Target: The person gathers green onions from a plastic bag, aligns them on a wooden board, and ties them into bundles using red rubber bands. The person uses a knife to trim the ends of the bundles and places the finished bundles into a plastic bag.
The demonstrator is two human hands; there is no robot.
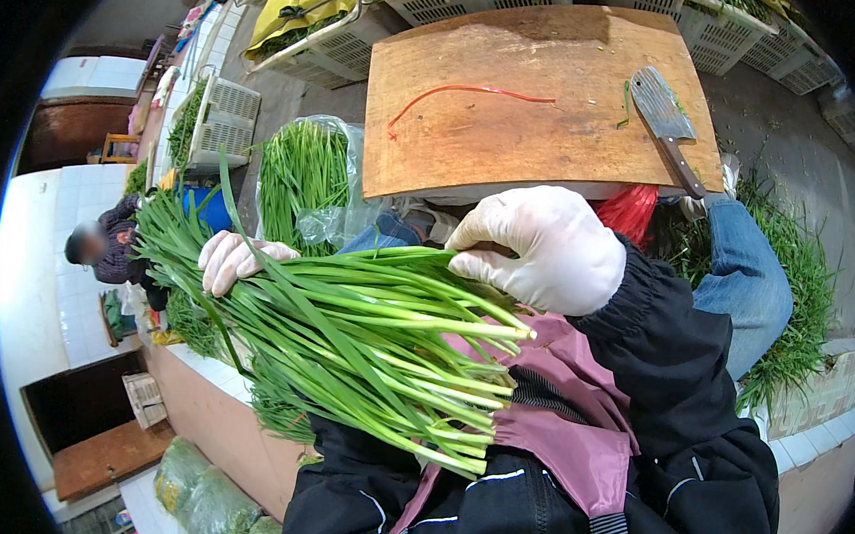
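Observation:
A large bunch of garlic chives [366,329] lies across my lap, its pale cut ends to the right and green leaves to the left. My left hand [243,261], in a white glove, grips the leafy part, fingers wrapped over its far side. The thumb and index finger of my right hand [544,248], also gloved, pinch at the bunch's far edge; what exactly lies between the tips is partly hidden. Beyond my hands is a wooden board [492,140] holding a red tie strip [473,89] and a cleaver [664,112] with a brown handle.
More chives [301,181] stand in a clear plastic bag left of the board. Red tie strips [630,209] hang below its near edge. Loose greens [796,286] lie right of my knee. White plastic crates [478,1] line the far side. Another person [117,247] is at far left.

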